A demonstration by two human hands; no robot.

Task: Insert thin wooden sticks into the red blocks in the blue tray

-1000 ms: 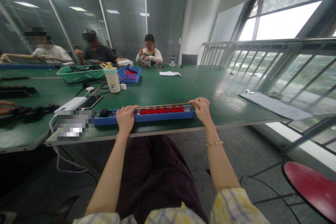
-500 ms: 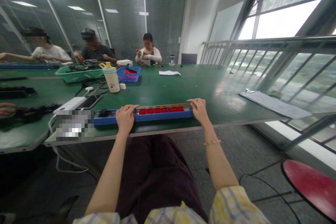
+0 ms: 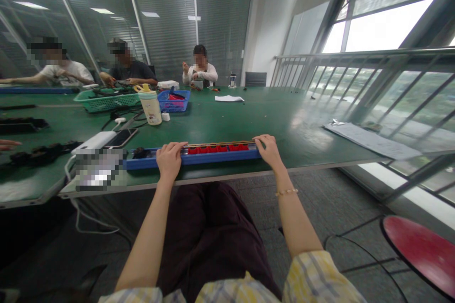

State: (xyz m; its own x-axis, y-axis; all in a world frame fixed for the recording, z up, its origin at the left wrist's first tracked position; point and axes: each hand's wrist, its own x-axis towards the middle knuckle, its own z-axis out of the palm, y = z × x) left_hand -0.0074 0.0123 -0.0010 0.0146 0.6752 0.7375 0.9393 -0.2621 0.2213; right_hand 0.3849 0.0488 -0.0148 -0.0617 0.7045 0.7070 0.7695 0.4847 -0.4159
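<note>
A long blue tray lies along the table's near edge, with several red pieces in a row inside it. Thin, brass-coloured strips stretch above the red pieces, from one hand to the other. Over the tray's left part, my left hand pinches the strips' left end. My right hand has its fingers closed at their right end, by the tray's right tip. The fingertips are small, so their exact grip is hard to see. A dark object sits in the tray's left end.
Left of the tray are a phone, a white power bank and cables. Behind them stand a cup, a green basket and a blue basket. A clipboard lies to the right. Several people sit across the table.
My right hand has shifted very slightly left and down at the strips' end. My left hand stays in place. Across the table, one person's hands have moved.
</note>
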